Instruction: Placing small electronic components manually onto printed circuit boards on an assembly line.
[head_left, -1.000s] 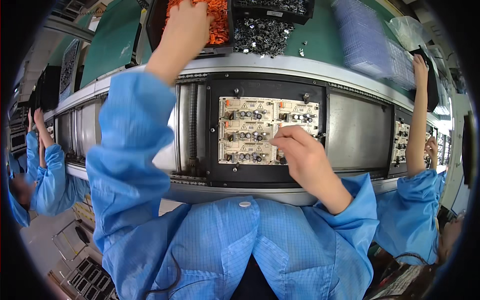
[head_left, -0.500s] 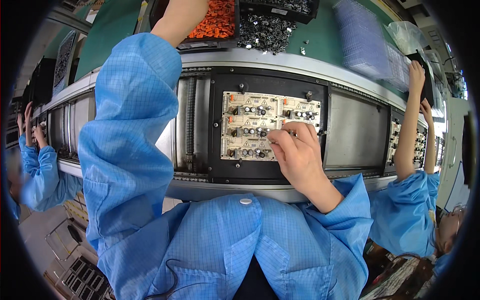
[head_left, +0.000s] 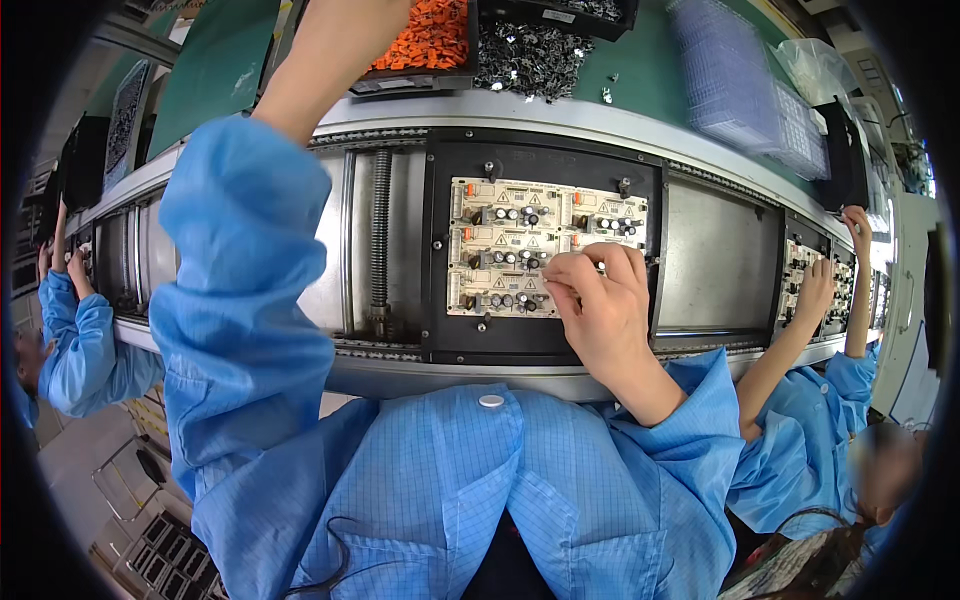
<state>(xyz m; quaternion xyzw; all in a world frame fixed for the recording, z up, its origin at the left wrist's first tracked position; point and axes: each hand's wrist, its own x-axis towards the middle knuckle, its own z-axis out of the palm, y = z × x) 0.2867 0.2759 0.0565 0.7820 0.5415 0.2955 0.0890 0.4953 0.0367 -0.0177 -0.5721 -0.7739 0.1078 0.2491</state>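
Observation:
My right hand (head_left: 600,300) is over the lower right part of a pale circuit board panel (head_left: 545,240), its thumb and fingertips pinched together. Whatever lies in that pinch is too small to make out. White connectors, orange parts and black capacitors stand on the panel. It sits in a black carrier frame (head_left: 545,348). My left hand (head_left: 355,25) reaches to the far side, beside a black bin of orange parts (head_left: 430,35). The upper picture edge cuts off its fingers, so its grip is hidden.
A pile of small black and silver parts (head_left: 530,62) lies beside the bin on the green bench. Clear plastic trays (head_left: 725,85) are stacked farther right. The carrier rests on a conveyor rail (head_left: 560,375). Co-workers in blue stand at both sides; one has a hand (head_left: 815,290) at another board.
My left forearm has swung slightly left, its hand still by the orange parts. The carrier has shifted a little right. The right co-worker has lowered a hand from a black bin to a board.

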